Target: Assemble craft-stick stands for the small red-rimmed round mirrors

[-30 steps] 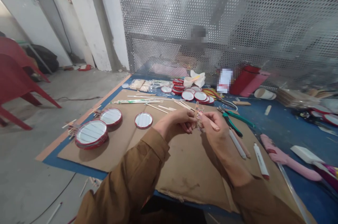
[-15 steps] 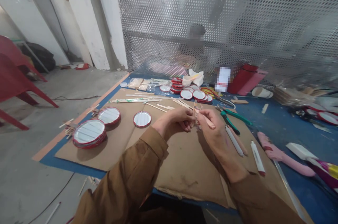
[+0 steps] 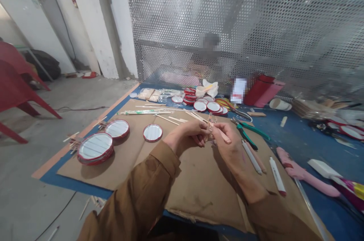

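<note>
My left hand (image 3: 187, 135) and my right hand (image 3: 229, 144) meet over a sheet of brown cardboard (image 3: 196, 180). Both are closed on flat wooden sticks (image 3: 209, 124) held upright between the fingertips. A second stick (image 3: 224, 136) pokes out to the right from my right hand's fingers. A small red-rimmed round mirror (image 3: 152, 133) lies just left of my left hand. Two bigger round mirrors (image 3: 96, 147) sit at the cardboard's left edge.
Green-handled pliers (image 3: 250, 133), white marker pens (image 3: 277, 176) and a pink glue gun (image 3: 304, 172) lie to the right on the blue mat (image 3: 313, 142). More small mirrors (image 3: 207, 105) and loose sticks (image 3: 167, 118) lie behind. A perforated metal screen (image 3: 241, 28) backs the table. Red chairs (image 3: 17, 89) stand left.
My hands stay together on the sticks, with only small finger shifts. The camera has tilted slightly, so everything sits a little lower in view.
</note>
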